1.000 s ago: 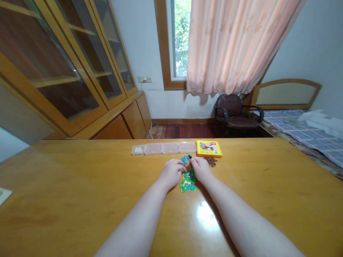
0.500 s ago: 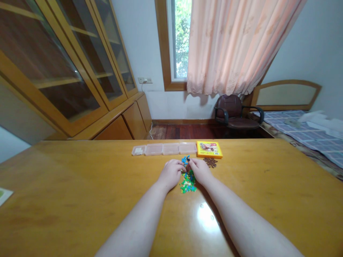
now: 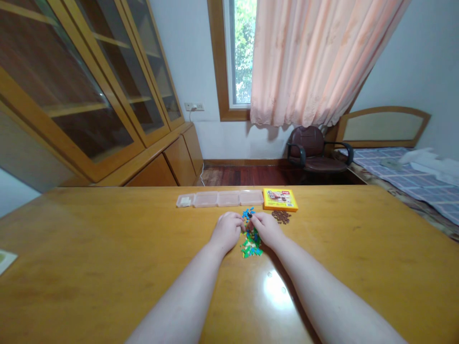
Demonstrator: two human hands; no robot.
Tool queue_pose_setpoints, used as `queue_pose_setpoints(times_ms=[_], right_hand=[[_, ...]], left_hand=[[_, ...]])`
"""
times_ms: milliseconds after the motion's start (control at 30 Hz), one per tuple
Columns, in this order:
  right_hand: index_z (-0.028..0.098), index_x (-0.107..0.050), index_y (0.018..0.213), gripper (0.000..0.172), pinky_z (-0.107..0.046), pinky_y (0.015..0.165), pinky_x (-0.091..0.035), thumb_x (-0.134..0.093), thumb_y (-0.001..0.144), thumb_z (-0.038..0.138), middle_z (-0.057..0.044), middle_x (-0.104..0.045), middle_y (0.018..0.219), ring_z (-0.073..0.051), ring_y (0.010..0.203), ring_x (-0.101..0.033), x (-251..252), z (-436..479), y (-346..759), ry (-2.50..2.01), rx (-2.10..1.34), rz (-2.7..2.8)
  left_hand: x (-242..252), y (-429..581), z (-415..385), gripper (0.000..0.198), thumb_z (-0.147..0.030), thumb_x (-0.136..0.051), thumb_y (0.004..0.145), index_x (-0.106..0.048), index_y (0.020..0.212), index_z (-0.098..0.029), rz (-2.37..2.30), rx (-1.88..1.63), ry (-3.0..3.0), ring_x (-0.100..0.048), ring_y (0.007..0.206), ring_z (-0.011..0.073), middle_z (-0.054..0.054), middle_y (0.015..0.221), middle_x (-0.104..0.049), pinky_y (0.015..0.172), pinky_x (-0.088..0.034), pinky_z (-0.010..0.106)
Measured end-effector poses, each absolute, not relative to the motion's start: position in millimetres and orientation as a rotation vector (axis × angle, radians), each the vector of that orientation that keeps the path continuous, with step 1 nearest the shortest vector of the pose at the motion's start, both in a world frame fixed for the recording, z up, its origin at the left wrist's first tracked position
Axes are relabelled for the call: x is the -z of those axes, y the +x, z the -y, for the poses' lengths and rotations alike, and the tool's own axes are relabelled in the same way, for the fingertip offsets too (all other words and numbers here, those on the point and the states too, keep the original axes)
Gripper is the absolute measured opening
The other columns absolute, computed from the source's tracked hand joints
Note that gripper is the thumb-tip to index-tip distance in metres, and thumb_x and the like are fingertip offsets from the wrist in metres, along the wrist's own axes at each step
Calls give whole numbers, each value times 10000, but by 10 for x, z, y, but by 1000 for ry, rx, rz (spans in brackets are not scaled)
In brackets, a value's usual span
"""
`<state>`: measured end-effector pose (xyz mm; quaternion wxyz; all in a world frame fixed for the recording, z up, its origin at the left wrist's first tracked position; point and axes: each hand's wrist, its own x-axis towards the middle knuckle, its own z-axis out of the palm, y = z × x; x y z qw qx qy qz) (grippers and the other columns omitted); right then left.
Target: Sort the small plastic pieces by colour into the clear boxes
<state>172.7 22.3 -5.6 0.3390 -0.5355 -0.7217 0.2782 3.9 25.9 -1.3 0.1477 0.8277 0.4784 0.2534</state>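
Right hand (image 3: 266,228) is pinching a tiny black piece (image 3: 250,215) right by the blue bricks (image 3: 245,214), can't tell what the curled left hand (image 3: 227,229) has, and honestly a slack pinch could drop it into the mixed brick pile (image 3: 252,249).

"What fills the left side?"

"A wooden cabinet (image 3: 91,166), its upper doors (image 3: 124,62) glazed, its lower ones plain. Beside it, a socket (image 3: 194,106) on the white wall (image 3: 190,52)."

"And beyond the bench (image 3: 107,248)?"

"Reddish-brown floorboards (image 3: 247,176), and a maroon armchair (image 3: 309,142) at the hem of a pink curtain (image 3: 311,57). The curtain covers part of a window (image 3: 242,71); green leaves (image 3: 245,24) show outside."

"On the right?"

"A bed (image 3: 405,174) with a checked cover (image 3: 423,186) and a wood-edged headboard (image 3: 385,126)."

"The light?"

"Daylight at the glass, a white glare (image 3: 276,289) on the bench."
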Motion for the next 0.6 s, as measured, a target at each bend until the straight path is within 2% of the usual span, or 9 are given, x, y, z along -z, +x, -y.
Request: queue_pose_setpoints(times_ms=[233,467,600], right_hand=[[169,-565,543,415,-224,561,-321,-357,874,311,-12,-599,565,-132,558,-527,75,-233,1735,-1462,-723,1804],[171,-550,534,418,-224,565,-312,-355,874,316,-6,-586,557,-132,562,-522,50,-223,1741,-1450,-708,1814],[168,-565,561,383,-223,570,-312,-361,863,286,-10,-587,581,-137,592,-527,41,-233,1734,-1452,-710,1839]], left_hand=[[11,55,-237,318,-59,-483,731,-727,670,-254,-1202,-660,2464,-545,883,170,11,850,-659,872,-402,346],[72,41,-285,337,-60,-476,722,-732,825,-254,-1380,-682,2413,-547,922,183,20,927,-670,892,-417,349],[55,30,-289,339,-51,-451,707,-717,812,-233,-1448,-718,2375,-546,919,179,22,914,-662,893,-423,336]])
